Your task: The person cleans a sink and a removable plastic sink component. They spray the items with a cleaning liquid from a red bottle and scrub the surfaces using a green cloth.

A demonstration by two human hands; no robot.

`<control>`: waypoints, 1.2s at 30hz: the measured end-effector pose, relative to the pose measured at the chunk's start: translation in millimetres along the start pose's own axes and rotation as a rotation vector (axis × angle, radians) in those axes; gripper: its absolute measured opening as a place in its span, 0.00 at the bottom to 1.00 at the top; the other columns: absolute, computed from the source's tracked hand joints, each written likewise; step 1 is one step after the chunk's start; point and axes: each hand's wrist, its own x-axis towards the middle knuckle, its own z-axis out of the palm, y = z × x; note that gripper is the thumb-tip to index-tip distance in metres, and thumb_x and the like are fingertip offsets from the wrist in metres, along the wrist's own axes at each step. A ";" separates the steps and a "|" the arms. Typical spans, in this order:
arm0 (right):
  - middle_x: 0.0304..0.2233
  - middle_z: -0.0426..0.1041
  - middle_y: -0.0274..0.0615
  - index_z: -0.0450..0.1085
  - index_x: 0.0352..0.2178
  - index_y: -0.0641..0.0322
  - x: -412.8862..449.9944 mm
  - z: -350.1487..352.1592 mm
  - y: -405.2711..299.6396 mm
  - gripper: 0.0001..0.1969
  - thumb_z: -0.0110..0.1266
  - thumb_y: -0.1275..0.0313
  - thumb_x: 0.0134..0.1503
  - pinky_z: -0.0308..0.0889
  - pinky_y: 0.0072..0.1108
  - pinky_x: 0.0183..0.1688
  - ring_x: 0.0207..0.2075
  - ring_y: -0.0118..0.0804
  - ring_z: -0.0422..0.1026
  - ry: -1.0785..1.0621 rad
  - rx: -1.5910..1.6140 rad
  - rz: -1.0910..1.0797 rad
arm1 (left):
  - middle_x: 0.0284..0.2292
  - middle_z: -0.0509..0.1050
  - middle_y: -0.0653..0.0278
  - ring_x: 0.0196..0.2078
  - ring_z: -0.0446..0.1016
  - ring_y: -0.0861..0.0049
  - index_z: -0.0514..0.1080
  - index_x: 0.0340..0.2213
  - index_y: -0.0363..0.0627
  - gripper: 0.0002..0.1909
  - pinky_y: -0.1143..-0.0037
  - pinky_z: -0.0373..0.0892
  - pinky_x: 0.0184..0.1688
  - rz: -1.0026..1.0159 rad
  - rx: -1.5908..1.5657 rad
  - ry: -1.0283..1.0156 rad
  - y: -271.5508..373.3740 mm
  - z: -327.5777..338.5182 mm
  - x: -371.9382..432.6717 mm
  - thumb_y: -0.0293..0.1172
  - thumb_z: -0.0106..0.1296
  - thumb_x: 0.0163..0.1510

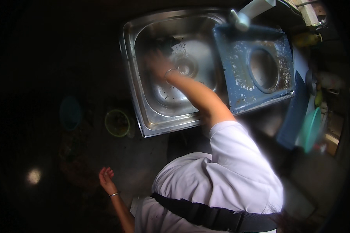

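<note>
Reaching into a stainless steel sink basin (175, 115), my right hand (158, 64) is blurred, with a metal bangle at the wrist. It is over the left part of the basin, beside the drain (184, 67). Just beyond its fingers lies a dark, crumpled thing (166, 45), perhaps a cloth; whether they touch cannot be told. Dark specks and wet marks dot the basin. Away from the sink, at the lower left, my left hand (106, 177) is held beside my body with its fingers loosely curled and nothing visible in it. Another bangle circles that wrist.
A wet blue plastic tray (239, 72) with a round opening covers the sink's right side, beneath a pale faucet (241, 21). Further right are a blue panel (293, 113) and a turquoise basin (310, 131). A yellow-green-rimmed container (117, 123) and a blue basin (70, 113) stand at the left.
</note>
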 end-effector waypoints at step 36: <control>0.37 0.71 0.53 0.63 0.40 0.67 -6.6 -48.2 -11.8 0.17 0.47 0.67 0.51 0.67 0.30 0.40 0.38 0.47 0.71 -0.375 0.302 0.684 | 0.37 0.70 0.56 0.34 0.70 0.78 0.62 0.43 0.37 0.15 0.80 0.67 0.37 0.006 -0.169 0.011 -32.1 -29.5 -9.0 0.33 0.39 0.57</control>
